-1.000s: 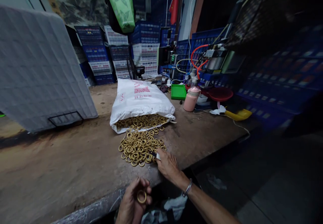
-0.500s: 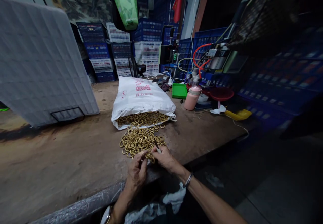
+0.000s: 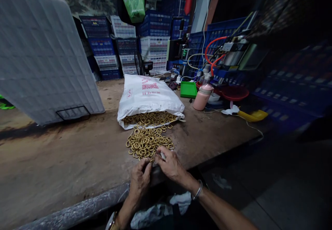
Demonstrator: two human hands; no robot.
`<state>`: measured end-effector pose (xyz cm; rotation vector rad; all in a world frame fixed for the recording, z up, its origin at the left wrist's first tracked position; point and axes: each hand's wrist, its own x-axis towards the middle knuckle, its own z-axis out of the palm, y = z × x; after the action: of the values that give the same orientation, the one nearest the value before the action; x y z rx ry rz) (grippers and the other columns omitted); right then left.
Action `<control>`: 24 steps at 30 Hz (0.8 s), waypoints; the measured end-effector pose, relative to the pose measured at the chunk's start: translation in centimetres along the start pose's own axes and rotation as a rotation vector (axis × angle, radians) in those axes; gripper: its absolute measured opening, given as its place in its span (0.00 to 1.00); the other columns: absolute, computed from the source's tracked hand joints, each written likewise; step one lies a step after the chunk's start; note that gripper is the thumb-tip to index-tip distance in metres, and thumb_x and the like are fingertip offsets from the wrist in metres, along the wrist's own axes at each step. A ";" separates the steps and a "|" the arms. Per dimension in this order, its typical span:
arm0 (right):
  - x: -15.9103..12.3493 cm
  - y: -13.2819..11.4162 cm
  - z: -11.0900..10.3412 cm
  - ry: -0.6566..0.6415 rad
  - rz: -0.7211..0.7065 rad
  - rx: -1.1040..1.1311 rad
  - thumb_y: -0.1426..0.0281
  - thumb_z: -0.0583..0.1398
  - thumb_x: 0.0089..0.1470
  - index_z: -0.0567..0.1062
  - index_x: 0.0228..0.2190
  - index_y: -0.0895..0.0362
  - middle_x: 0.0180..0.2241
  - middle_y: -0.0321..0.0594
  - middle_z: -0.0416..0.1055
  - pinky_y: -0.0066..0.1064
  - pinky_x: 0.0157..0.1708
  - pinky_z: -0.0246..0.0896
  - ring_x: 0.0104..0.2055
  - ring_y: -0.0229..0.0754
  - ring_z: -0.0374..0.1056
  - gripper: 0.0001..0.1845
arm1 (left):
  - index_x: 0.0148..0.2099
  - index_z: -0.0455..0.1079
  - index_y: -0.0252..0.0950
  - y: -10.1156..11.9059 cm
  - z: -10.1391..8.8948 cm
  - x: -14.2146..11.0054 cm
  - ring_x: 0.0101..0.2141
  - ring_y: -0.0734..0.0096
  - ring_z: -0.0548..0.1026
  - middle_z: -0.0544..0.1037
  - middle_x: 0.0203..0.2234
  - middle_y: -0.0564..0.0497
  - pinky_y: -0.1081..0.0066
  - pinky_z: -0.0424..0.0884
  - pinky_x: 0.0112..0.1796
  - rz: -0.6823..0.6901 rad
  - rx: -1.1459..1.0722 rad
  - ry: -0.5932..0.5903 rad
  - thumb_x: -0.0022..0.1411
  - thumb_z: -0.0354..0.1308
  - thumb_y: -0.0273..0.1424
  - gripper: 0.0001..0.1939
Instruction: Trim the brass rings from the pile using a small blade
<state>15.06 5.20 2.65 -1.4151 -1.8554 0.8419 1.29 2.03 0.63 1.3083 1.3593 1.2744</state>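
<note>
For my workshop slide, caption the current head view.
Left hand and right hand close together beside golden rings heaped before an open white sack.

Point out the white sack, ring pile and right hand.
White sack [image 3: 150,101]: head view, upper face.
Ring pile [image 3: 145,142]: head view, heap's middle.
Right hand [image 3: 170,164]: head view, back of hand.

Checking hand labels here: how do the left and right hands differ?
The right hand grips a small pale tool; what the left hand holds is mostly hidden. The right wrist wears a silver bangle, the left a watch-like band. The right hand sits slightly farther forward than the left. Both curl close together beside the brass-coloured rings.
</note>
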 end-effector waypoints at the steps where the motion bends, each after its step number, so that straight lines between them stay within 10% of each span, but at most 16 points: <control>1: -0.2 -0.2 0.1 -0.025 -0.009 -0.037 0.59 0.53 0.50 0.68 0.29 0.56 0.20 0.31 0.61 0.23 0.24 0.46 0.23 0.32 0.54 0.13 | 0.30 0.75 0.38 0.3 0.1 0.0 0.30 0.64 0.72 0.78 0.25 0.50 0.70 0.65 0.36 -0.011 -0.016 0.002 0.48 0.57 0.30 0.06; 16: 0.3 0.2 1.6 -0.100 0.049 0.092 0.65 0.49 0.53 0.65 0.21 0.58 0.19 0.30 0.59 0.22 0.22 0.46 0.22 0.31 0.53 0.14 | 0.27 0.63 0.35 -0.3 0.0 -0.8 0.11 0.84 0.50 0.58 0.10 0.62 0.80 0.46 0.14 -0.403 -0.404 -0.200 0.54 0.51 0.44 0.16; 24: -0.9 1.1 1.2 -0.147 -0.110 -0.290 0.78 0.50 0.42 0.67 0.30 0.55 0.24 0.34 0.66 0.25 0.25 0.43 0.25 0.35 0.58 0.11 | 0.32 0.61 0.36 -0.2 0.3 -0.9 0.13 0.85 0.54 0.64 0.17 0.60 0.81 0.48 0.15 -0.401 -0.455 -0.128 0.52 0.54 0.42 0.14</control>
<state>14.91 4.48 1.00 -1.4379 -2.2174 0.6565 1.66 1.16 0.30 0.7448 1.0880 1.1125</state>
